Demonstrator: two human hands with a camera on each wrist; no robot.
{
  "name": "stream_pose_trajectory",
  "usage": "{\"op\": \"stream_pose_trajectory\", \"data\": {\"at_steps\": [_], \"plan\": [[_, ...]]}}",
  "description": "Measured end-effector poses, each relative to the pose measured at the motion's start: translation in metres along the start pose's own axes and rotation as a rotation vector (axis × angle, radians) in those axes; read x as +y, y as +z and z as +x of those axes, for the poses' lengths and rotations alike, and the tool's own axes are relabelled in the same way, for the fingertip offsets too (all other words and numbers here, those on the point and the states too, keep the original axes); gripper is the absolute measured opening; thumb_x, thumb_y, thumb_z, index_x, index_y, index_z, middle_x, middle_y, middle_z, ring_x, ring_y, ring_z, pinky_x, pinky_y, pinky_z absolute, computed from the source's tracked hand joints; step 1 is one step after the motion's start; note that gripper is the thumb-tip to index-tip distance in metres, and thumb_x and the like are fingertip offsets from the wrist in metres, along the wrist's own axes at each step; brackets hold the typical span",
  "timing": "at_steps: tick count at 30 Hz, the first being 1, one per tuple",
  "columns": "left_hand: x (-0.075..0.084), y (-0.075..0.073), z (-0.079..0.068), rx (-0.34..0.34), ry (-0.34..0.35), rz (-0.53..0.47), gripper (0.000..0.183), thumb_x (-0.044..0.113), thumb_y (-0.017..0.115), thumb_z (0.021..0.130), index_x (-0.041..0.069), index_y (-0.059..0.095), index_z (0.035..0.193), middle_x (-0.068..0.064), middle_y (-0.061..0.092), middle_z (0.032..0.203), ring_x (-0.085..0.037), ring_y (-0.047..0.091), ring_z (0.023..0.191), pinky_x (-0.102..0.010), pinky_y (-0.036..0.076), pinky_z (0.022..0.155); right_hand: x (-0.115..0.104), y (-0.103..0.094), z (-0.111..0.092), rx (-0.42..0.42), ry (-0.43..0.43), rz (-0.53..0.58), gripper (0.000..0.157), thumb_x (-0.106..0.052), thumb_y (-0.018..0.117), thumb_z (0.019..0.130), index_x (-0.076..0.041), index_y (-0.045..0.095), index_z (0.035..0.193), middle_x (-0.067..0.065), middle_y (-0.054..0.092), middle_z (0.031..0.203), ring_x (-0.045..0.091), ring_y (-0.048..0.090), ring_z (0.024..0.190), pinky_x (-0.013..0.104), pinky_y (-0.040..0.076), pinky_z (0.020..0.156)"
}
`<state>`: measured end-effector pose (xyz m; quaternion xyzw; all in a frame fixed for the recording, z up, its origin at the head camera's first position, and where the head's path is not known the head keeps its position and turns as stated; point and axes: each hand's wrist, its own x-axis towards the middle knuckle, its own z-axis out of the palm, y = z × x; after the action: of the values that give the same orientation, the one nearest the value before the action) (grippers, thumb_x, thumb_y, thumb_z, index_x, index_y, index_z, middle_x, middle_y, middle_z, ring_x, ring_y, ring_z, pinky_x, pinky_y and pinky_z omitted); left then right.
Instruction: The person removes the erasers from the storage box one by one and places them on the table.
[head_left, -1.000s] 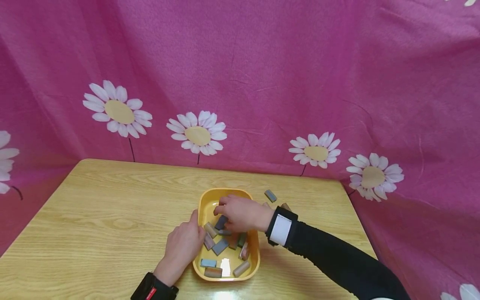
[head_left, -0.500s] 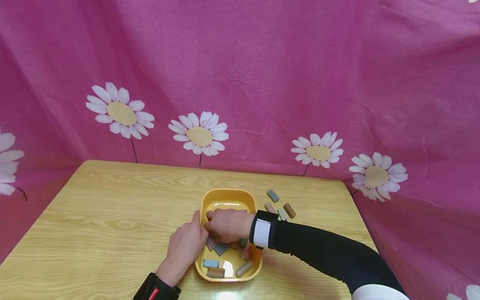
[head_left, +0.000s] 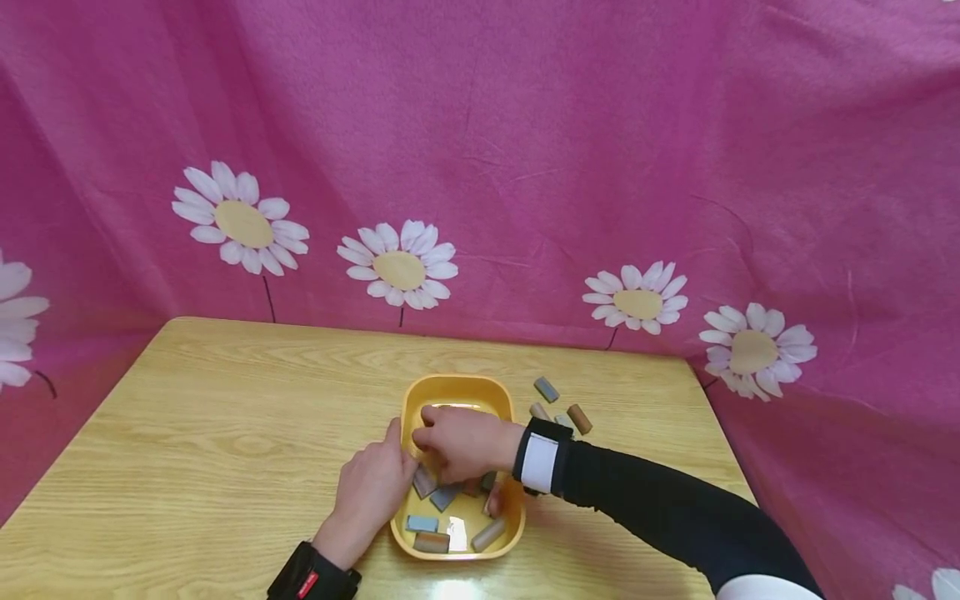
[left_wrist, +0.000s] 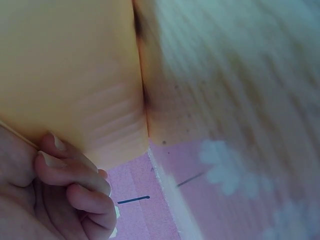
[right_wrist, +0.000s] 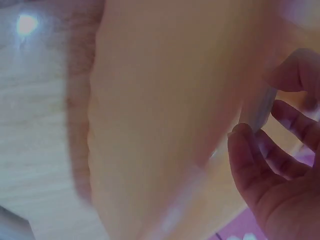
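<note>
Right hand (head_left: 467, 443) partly hides 1 pinched block (right_wrist: 257, 109).

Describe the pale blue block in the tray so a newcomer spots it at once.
On the wooden table, find the yellow tray. In its near left corner lies a brown block. Just beyond that is the pale blue block, set apart by its light, cool colour.

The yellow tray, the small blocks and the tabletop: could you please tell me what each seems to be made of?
Yellow tray: probably smooth, glossy plastic; highlights glint off its floor.
Small blocks: perhaps wood or stone; muted, matte-looking faces, too small to settle.
Tabletop: wood or wood-look laminate, shiny, judging by its grain lines and bright reflection.
</note>
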<state>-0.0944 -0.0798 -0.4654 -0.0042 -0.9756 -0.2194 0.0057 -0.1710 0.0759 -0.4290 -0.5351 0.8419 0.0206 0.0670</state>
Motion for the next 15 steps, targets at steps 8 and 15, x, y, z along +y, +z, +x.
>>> {"op": "stream_pose_trajectory", "data": {"at_steps": [8, 15], "plan": [[0.0, 0.002, 0.001, -0.012, -0.02, -0.012, 0.057, 0.025, 0.046, 0.088, -0.003, 0.036, 0.136, -0.001, 0.044, 0.059, -0.014, 0.042, 0.047, -0.029, 0.031, 0.042, 0.041, -0.021, -0.029, 0.116, 0.178, 0.167, 0.037, -0.028, 0.068, 0.068, -0.017, 0.057, 0.101, -0.003, 0.042, 0.093, 0.008, 0.048, 0.074, 0.021, 0.04, 0.063], [0.0, 0.002, 0.0, -0.016, -0.023, -0.022, 0.057, 0.025, 0.045, 0.088, -0.003, 0.036, 0.137, -0.002, 0.045, 0.058, -0.014, 0.043, 0.047, -0.029, 0.033, 0.042, 0.085, -0.011, -0.06, 0.213, 0.355, 0.239, 0.036, -0.029, 0.068, 0.069, -0.016, 0.057, 0.1, -0.001, 0.043, 0.093, 0.011, 0.048, 0.073, 0.025, 0.042, 0.063]]}}
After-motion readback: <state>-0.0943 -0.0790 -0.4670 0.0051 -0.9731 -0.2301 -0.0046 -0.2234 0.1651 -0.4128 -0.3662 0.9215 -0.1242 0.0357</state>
